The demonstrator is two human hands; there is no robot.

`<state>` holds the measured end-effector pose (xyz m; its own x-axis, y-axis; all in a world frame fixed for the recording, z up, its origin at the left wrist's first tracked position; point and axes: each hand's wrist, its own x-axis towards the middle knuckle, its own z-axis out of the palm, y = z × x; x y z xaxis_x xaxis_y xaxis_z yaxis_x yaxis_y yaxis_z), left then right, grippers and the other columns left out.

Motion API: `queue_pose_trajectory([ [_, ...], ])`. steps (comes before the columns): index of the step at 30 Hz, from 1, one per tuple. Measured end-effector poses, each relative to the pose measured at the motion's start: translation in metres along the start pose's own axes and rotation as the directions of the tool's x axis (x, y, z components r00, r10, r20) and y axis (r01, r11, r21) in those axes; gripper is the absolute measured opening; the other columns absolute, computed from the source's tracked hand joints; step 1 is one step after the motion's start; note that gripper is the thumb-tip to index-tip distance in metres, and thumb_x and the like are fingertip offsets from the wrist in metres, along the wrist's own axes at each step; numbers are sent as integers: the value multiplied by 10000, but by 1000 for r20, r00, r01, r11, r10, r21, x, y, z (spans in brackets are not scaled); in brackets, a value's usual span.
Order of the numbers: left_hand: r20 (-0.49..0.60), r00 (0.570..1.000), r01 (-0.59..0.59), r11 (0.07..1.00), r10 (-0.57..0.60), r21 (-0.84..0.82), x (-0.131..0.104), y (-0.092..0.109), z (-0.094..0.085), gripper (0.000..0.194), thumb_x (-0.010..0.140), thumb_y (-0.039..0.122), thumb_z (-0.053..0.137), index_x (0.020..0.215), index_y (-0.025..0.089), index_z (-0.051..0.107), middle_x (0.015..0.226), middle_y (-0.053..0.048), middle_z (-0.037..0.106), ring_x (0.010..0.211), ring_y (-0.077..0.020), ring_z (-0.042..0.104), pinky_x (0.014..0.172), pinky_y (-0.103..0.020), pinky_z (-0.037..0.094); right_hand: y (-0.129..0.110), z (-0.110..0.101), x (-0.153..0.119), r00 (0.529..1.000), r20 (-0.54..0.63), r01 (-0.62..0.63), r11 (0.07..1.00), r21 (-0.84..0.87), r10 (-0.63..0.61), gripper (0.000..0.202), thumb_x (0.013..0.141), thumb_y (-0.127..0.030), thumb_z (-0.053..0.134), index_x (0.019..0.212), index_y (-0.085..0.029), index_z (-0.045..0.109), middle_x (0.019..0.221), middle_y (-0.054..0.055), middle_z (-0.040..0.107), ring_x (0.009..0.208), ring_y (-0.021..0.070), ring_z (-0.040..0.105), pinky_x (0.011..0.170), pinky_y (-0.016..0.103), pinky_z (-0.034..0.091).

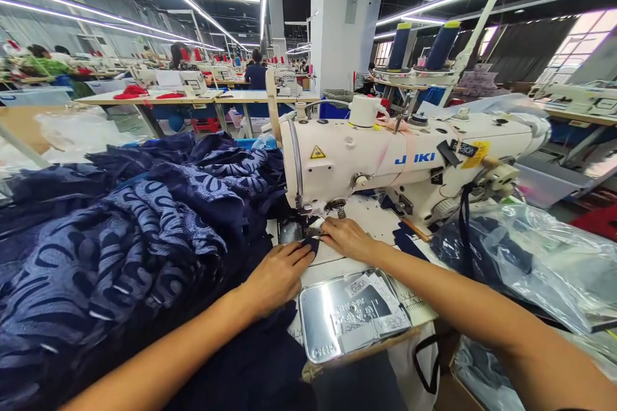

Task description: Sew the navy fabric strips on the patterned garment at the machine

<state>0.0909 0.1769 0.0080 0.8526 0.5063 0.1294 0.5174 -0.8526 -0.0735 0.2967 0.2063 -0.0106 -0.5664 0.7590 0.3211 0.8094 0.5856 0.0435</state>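
A white sewing machine [347, 148] stands in front of me, its presser-foot area just above my fingertips. My left hand [282, 273] is closed on the edge of a dark navy fabric piece [312, 246] at the machine's plate. Close beside it, my right hand [349, 239] is in a pinch under the needle area. A small light, pointed thing shows at its fingertips, too small to name. A large heap of navy fabric with pale blue patterns [120, 237] lies left of the hands. Below them is a shiny metal tray [315, 318] bearing printed labels [376, 324].
Clear plastic bags [554, 257] with dark contents lie right of the machine. Two navy thread cones [400, 46] stand behind it. An open box [465, 376] sits low at right. Farther back are work tables [168, 99], a white pillar [337, 19] and several people.
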Motion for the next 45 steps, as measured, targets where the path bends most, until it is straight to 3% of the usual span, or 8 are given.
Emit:
queue_pose_trajectory([
  [9,10,1000,22,999,-22,43,7,5,0,373,758,-5,379,1080,89,544,1130,-135,558,1028,-257,498,839,-396,449,-11,-10,0,992,93,-90,996,-10,91,150,856,-243,489,808,-116,553,777,60,583,730,162,544,653,260,361],
  [14,26,1000,-20,995,17,99,3,5,4,367,764,-6,393,1091,68,544,1138,-152,561,1035,-271,514,843,-384,458,-15,-17,-1,984,157,-74,994,-78,85,140,847,-123,449,807,-105,582,814,86,591,746,169,545,698,282,349],
  [18,-10,999,-43,985,45,168,3,5,8,352,769,0,400,1078,76,550,1146,-144,561,983,-261,544,800,-370,476,-17,-14,8,981,136,-155,983,96,142,134,844,-122,465,780,-125,582,798,55,593,718,140,533,693,258,340],
  [24,-83,993,-60,971,81,232,4,2,16,261,790,59,440,1009,120,568,1194,-109,531,967,-241,537,766,-361,483,-12,-3,22,973,112,-231,866,443,203,102,767,-110,564,671,-143,555,680,-9,547,639,102,480,613,206,331],
  [32,-74,996,-37,981,52,193,8,4,10,194,767,60,471,922,143,553,1173,-74,548,951,-235,519,731,-373,488,-7,-3,20,975,125,-222,808,545,183,108,731,-66,547,656,-141,529,644,-28,494,588,86,441,568,193,330],
  [36,-49,998,-19,988,27,153,9,4,10,210,751,45,469,921,138,550,1186,-77,539,976,-246,516,747,-388,493,-8,-4,18,993,61,-115,883,455,98,114,734,-34,526,684,-137,529,665,-13,511,602,94,456,577,200,354],
  [40,-28,1000,-8,993,12,115,7,3,7,273,738,10,448,970,104,558,1140,-105,565,1031,-238,512,839,-361,475,-17,-7,6,990,-21,139,971,192,-138,120,806,-69,476,768,-122,576,780,54,561,734,149,499,685,260,408],
  [45,-39,999,-13,999,11,-37,0,-10,-6,190,748,165,523,920,143,601,1080,-83,603,1046,-232,521,972,-426,379,-23,-11,-5,971,29,241,964,-109,-239,188,840,-86,434,941,-94,592,935,106,580,839,199,509,763,336,430],
])
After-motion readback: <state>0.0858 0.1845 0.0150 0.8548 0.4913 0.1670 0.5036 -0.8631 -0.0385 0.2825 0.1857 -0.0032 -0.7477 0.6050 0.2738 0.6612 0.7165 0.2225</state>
